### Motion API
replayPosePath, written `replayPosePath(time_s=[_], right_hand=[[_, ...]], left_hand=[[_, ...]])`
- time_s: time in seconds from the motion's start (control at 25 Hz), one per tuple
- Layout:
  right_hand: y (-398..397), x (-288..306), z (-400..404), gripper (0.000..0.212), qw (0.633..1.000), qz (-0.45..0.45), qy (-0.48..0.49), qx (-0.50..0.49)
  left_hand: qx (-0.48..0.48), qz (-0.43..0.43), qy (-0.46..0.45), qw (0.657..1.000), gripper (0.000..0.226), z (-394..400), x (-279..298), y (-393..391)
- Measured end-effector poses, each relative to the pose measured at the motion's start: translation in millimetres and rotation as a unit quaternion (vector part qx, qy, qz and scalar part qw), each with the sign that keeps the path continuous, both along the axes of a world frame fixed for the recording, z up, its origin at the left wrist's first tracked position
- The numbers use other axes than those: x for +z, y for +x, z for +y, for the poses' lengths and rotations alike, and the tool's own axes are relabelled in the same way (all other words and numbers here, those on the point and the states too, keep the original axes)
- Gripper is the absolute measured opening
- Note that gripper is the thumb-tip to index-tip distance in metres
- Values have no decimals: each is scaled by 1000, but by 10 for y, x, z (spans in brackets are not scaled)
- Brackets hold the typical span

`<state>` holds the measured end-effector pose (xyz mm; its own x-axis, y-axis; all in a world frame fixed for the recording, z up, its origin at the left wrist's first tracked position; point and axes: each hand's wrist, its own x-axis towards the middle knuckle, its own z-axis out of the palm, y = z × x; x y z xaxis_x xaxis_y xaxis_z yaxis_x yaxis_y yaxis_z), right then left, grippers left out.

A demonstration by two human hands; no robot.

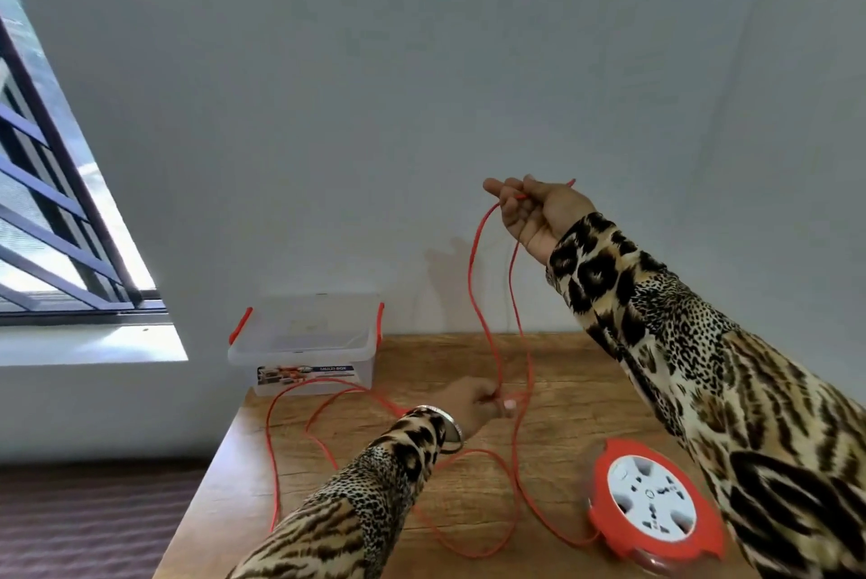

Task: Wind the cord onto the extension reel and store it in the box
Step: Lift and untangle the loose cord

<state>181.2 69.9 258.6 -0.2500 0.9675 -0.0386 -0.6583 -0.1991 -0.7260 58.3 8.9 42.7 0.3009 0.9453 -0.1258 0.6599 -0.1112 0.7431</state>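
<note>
Head view, single frame. The orange cord [473, 278] is held in two places. The right hand [534, 213] is raised against the wall, its fingers [508, 203] curled round a bight of cord, from which two strands hang down. The left hand [478, 405] sits low over the tabletop [586, 372], fingers pinched on the same strands where they cross. The remaining cord is spread in loose loops over the wood, one loop hanging off the left edge, and is led to the orange-and-white extension reel [653, 510], which lies flat near the right front corner. The clear storage box [300, 344] with orange latches stands open at the far left corner, well apart from the reel.

Risks, as judged from this layout:
- Several loops are seen overlapping near the left hand; a knot is likely if slack is pulled through without the crossings being sorted first.
- The overhanging loop may be snagged on the tabletop edge while cord is drawn in.
- The reel is not held by either hand; it may be dragged or flipped towards the edge if the cord is tugged.
- Whether the plug end is within the right hand cannot be told.
</note>
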Motion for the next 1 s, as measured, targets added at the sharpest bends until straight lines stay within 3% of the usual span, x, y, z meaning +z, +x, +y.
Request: replayPosePath(time_s=[0.16, 0.24, 0.32, 0.4, 0.48, 0.56, 0.64, 0.72, 0.84, 1.0], right_hand=[[167, -411, 70, 21, 993, -76, -83, -38], [197, -693, 50, 30, 980, -178, -90, -4], [90, -950, -45, 30, 928, -357, -38, 103], [-98, -1138, -150, 18, 846, -500, 57, 178], [-259, -1204, -178, 10, 798, -572, 133, 135], [-332, -1173, -116, 22, 818, -555, 130, 78], [-298, -1115, 15, 29, 893, -447, 41, 38], [-180, -1096, 148, 25, 947, -314, -67, -16], [35, -1194, 310, 11, 963, -208, -146, -95], [125, -1505, 431, 11, 946, -208, -196, -154]], left_hand=[[7, -94, 19, 995, 33, 91, 207, -252], [5, -111, 37, 993, 30, 105, 318, -371], [15, -124, 45, 991, 21, 92, 366, -453], [0, -114, 55, 992, 13, 65, 392, -499], [-2, -72, 77, 994, 18, 55, 407, -581], [30, -33, 126, 991, 21, 25, 426, -797], [101, -29, 164, 981, 20, -40, 450, -1095], [207, -143, 133, 959, 20, -142, 469, -1412], [387, -275, 110, 873, 22, -254, 497, -1887], [553, -444, 40, 704, 25, -427, 534, -2389]])
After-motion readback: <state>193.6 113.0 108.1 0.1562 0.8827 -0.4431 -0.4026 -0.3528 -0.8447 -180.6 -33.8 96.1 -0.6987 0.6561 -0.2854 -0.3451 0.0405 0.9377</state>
